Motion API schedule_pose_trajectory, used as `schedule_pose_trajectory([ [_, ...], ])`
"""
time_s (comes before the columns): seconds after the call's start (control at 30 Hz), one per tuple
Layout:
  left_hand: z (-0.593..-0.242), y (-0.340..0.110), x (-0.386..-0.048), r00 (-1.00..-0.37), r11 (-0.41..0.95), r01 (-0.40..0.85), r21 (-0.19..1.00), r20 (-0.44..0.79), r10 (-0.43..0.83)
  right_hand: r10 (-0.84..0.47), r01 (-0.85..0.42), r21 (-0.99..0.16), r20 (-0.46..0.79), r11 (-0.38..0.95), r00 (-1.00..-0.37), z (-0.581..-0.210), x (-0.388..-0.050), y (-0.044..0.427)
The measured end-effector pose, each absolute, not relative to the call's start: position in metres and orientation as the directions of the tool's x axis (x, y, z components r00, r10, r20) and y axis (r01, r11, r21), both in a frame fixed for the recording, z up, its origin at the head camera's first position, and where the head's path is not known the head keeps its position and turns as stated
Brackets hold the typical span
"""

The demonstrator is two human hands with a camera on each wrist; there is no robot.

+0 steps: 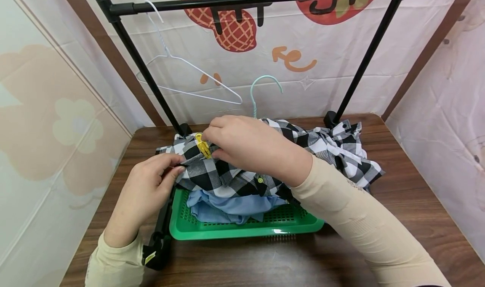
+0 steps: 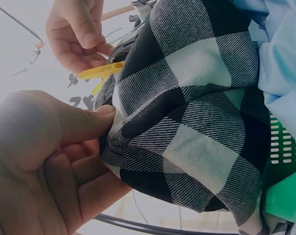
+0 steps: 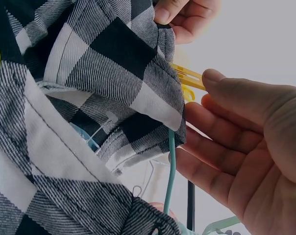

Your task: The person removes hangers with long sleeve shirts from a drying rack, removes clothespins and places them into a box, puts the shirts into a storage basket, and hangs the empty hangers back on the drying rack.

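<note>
A black-and-white checked shirt [image 1: 206, 177] lies over the back of a green basket [image 1: 246, 233], with a mint hanger hook [image 1: 254, 94] rising behind it. A yellow clothespin [image 1: 203, 146] is on the shirt's left part. My left hand [image 1: 145, 190] pinches the cloth edge between thumb and fingers, as the left wrist view also shows. My right hand [image 1: 254, 146] is beside the clothespin; in the right wrist view the thumb of the right hand [image 3: 251, 142] touches the end of the yellow clothespin [image 3: 188, 78], with the other fingers behind the cloth.
Blue cloth [image 1: 231, 207] lies in the basket. A black rack [image 1: 242, 0] stands over the wooden table [image 1: 284, 261], its left foot beside the basket. A white hanger [image 1: 197, 70] hangs from the bar at the left. Printed curtains surround the table.
</note>
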State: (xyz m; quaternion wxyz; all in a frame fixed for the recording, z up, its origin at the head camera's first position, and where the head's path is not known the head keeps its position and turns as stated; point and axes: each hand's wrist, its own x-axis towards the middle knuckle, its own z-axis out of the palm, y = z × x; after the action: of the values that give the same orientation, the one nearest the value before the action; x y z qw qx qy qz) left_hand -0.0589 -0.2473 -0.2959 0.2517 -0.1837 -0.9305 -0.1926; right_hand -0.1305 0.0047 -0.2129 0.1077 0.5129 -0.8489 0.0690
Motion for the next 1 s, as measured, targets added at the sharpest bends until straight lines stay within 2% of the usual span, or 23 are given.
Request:
schedule_pose_trajectory([
  [0.3, -0.295, -0.247, -0.059, -0.800, 0.858, 0.446, 0.254, 0.542, 0.255, -0.843, -0.874, 0.019, 0.275, 0.486, -0.463, -0.209, -0.130, -0.003],
  [0.7, -0.295, -0.246, -0.057, -0.804, 0.855, 0.450, 0.258, 0.533, 0.262, -0.855, -0.864, 0.015, 0.158, 0.503, -0.494, -0.204, -0.136, -0.015],
  [1.0, -0.295, -0.246, -0.058, -0.802, 0.854, 0.453, 0.255, 0.535, 0.266, -0.843, -0.853, -0.060, 0.130, 0.519, -0.522, -0.202, -0.134, -0.017],
])
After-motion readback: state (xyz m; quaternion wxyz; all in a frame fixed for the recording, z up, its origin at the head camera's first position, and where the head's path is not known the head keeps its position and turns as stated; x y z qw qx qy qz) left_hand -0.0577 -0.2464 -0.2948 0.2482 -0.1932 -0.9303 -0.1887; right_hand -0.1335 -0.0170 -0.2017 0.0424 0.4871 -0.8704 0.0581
